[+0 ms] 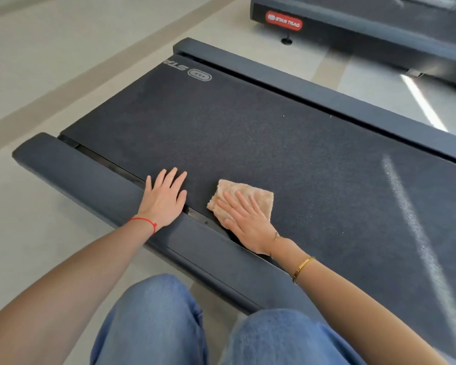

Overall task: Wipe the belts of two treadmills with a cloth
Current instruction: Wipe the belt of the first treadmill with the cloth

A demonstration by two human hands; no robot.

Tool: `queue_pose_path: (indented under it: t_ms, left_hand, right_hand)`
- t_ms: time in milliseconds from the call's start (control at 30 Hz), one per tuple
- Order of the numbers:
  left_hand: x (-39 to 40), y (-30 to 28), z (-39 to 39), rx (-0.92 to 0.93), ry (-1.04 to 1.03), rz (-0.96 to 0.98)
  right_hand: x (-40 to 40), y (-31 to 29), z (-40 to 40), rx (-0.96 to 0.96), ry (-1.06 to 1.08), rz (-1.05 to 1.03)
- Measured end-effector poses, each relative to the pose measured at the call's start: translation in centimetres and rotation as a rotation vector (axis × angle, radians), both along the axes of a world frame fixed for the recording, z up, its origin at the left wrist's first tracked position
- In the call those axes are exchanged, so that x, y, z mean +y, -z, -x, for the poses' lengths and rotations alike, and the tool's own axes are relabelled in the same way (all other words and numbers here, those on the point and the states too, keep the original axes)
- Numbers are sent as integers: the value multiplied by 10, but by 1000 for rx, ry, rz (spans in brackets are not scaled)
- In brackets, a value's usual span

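Denim knees [153, 320] nearest; tan cloth [250, 194] lies on near belt [274, 143] by the side rail [90, 177], right hand [248, 219] pressing it flat-fingered, left hand [166, 198] splayed, bracing; wiping first treadmill, next stroke likely sweeps outward.

Light: bright, even and soft.
Glare: a pale streak crosses the belt [274, 133] to the right of the cloth [248, 192]; a white bar shines on the floor [37, 61] beyond.
Shadows: faint, soft under the hands.
Focus: sharp near the cloth, slightly soft far off.
Distortion: wide-angle bending at the edges.
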State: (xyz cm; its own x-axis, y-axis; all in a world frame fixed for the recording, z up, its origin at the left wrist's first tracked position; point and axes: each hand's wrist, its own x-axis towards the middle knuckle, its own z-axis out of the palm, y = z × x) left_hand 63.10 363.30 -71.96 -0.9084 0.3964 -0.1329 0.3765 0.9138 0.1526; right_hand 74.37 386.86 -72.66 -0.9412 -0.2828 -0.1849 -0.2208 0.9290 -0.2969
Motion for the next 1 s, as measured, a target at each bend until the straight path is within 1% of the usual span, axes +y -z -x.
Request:
queue_pose_path:
  t_ms: [133,233,333,500,600,700,800,900,1000]
  left_hand:
    - [-20,-1,8,-5,-6,-16]
    - [-26,2,19,1,4,-38]
    - [-31,4,33,-5,-58,-73]
    - [-41,11,59,37,-105,-59]
    - [-44,15,80,49,-184,-65]
    - [-53,18,108,80,-263,-43]
    - [-62,21,126,87,-298,-29]
    - [-64,26,129,88,-305,-40]
    - [-65,28,129,91,-304,-39]
  right_hand:
    - [-3,-4,1,18,2,-39]
    - [-2,-3,3,41,15,-32]
    - [-2,2,19,60,64,-33]
    - [0,8,95,65,194,-47]
    - [2,8,157,45,263,-46]
    - [-15,3,218,14,306,-25]
    - [-58,1,244,65,186,-29]
    - [-85,5,228,111,7,-15]
    - [-75,8,202,124,-103,-10]
